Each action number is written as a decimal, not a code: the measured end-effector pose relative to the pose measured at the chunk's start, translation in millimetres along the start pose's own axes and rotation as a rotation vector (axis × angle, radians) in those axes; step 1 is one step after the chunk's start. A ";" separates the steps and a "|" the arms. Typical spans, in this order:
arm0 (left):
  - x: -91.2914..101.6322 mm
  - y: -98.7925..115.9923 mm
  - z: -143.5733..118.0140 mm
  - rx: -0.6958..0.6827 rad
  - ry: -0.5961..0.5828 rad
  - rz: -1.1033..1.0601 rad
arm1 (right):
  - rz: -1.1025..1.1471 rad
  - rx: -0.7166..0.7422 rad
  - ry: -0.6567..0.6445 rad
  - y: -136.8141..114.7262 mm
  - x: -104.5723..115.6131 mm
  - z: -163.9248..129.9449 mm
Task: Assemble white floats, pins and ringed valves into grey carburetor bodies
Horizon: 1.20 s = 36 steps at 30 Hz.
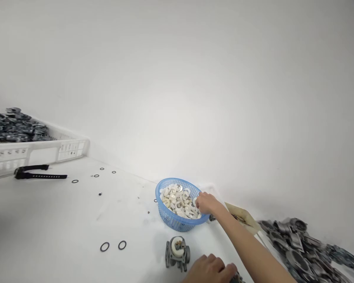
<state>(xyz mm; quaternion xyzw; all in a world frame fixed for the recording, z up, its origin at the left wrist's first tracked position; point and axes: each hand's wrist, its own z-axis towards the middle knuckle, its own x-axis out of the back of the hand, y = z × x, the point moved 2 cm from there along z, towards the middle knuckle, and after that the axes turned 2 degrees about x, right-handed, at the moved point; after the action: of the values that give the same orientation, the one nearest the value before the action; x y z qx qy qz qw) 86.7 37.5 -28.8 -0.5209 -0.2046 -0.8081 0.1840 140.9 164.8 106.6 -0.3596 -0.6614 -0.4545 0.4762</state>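
Note:
My right hand (207, 203) reaches over the near rim of a blue plastic basket (172, 221), its fingertips down among the several white ring-shaped parts (177, 202) that fill it. Whether the fingers grip one is hidden. At the bottom edge my left hand (210, 269) lies curled on the table, its fingers closed against a grey metal part (236, 278) that is mostly out of frame. Just left of that hand a grey cast metal body (177, 253) stands upright with a white ring on top.
Two black O-rings (104, 247) lie in front on the white table, with more (74, 181) further back. A black strap (37, 174) lies beside a white crate (32, 151) of grey castings. A heap of grey castings (306, 247) and a tan card (243, 216) are on the right.

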 end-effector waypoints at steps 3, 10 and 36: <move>-1.9 1.4 0.2 -0.007 0.030 0.014 | -0.056 -0.032 -0.043 1.2 3.6 5.2; 8.0 -0.9 -9.0 -0.059 0.075 -0.040 | -0.018 0.032 -0.119 16.6 17.4 -6.4; 50.2 -0.6 -20.0 0.194 0.016 -0.759 | -0.279 0.299 -0.043 -31.9 -0.4 -193.9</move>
<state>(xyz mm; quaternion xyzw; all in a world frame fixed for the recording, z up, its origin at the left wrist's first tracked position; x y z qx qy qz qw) 51.5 23.4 9.6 -0.3820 -0.4567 -0.7996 -0.0778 170.8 -28.7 123.7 -0.1995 -0.7749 -0.4051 0.4423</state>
